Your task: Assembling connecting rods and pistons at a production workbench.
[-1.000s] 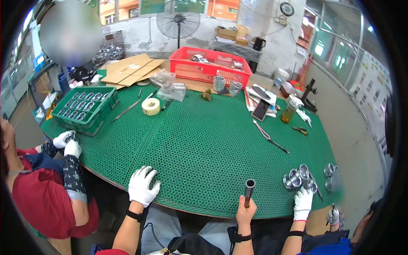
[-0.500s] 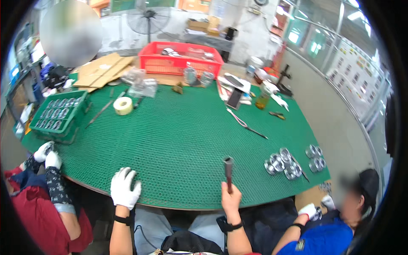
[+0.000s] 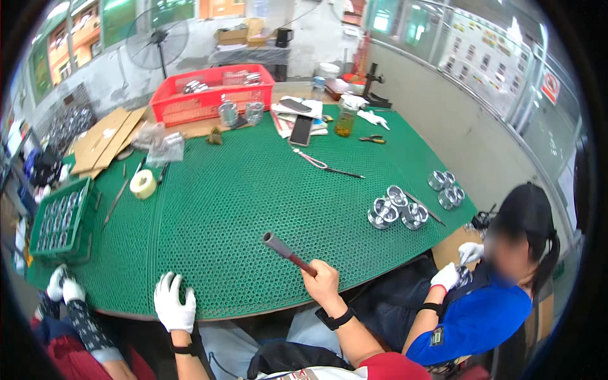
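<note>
My right hand (image 3: 322,283), bare, is closed around the dark red handle of a stick-like tool (image 3: 282,248) with a hollow grey tube at its end. The tool is held above the green mesh mat (image 3: 234,215), its tube end tilted up to the left. In a white glove, my left hand (image 3: 174,303) rests on the mat's near edge with its fingers spread and nothing in it. Several shiny metal cup-shaped parts, like pistons (image 3: 384,213), stand on the mat to the right beside a thin rod (image 3: 424,209).
A green crate (image 3: 83,235) of metal parts stands at left, near a tape roll (image 3: 143,184). At the back are a red basket (image 3: 209,104), a phone (image 3: 301,130) and a jar (image 3: 345,120). Pliers (image 3: 372,139) lie farther right. Co-workers sit at both sides, gloved hands (image 3: 445,277) at right.
The view has swung to the right. The tool in my right hand has gone from nearly upright to leaning left. My left hand stays spread on the mat's edge.
</note>
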A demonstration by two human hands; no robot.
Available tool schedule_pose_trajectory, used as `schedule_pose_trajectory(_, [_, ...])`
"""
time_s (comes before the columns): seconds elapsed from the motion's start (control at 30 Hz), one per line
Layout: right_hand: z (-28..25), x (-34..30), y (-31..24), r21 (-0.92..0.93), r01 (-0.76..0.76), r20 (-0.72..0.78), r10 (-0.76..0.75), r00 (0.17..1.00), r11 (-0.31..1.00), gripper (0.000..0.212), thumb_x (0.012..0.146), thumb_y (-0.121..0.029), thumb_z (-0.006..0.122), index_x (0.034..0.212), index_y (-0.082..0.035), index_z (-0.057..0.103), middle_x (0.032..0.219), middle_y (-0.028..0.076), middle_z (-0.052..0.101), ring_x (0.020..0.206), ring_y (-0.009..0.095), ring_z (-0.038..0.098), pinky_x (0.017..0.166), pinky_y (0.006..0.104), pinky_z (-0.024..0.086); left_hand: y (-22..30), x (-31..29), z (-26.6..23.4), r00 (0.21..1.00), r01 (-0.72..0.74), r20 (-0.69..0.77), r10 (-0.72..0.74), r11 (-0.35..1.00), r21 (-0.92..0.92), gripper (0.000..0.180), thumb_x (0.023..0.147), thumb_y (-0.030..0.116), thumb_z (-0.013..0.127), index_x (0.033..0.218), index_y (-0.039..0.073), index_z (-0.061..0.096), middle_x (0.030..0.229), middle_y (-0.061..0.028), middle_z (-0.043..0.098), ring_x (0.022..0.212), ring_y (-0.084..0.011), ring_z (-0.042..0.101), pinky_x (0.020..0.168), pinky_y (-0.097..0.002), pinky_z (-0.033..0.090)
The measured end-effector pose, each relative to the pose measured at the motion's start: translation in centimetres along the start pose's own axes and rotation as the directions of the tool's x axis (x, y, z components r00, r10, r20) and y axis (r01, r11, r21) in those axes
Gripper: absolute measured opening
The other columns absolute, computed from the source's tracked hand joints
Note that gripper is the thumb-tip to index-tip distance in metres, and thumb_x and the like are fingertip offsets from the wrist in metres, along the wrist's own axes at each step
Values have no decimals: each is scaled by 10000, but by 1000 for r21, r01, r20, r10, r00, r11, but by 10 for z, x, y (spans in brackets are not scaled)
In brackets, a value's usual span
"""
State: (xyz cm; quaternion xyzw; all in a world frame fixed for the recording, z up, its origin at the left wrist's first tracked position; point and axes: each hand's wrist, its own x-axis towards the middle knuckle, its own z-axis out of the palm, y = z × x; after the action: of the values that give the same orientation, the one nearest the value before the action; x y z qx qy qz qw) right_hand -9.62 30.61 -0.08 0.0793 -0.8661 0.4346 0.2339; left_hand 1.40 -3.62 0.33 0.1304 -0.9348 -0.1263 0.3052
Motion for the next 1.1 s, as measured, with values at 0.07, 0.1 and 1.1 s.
schedule_pose_trajectory(0.07, [4,5,-3,-16,165,56,-164,985,986,299,826,-182,774,690,-62,536,660,115,558,593,348,582,535,455,451,-12,-5,5,1000,4,-13,-3,999,48,403,780,187,758,1161,76,688,1313,-151,637,1274,-378,563,1091,-500,434])
schedule_pose_trajectory(0.1, [3,9,-7,-113,217,41,-213,976,970,311,832,-192,779,686,-69,533,654,104,557,596,334,590,533,451,453,-17,-6,5,1000,0,-11,1,999,47,402,783,184,755,1164,74,688,1319,-152,636,1276,-379,562,1088,-501,436])
schedule_pose_trajectory(1.1, [9,18,5,-342,397,91,-391,916,852,317,870,-283,754,672,-114,574,661,55,584,618,257,634,550,399,511,-13,-3,-1,1000,16,-11,-16,999,39,408,809,135,741,1203,59,668,1360,-144,615,1283,-368,548,1105,-472,426])
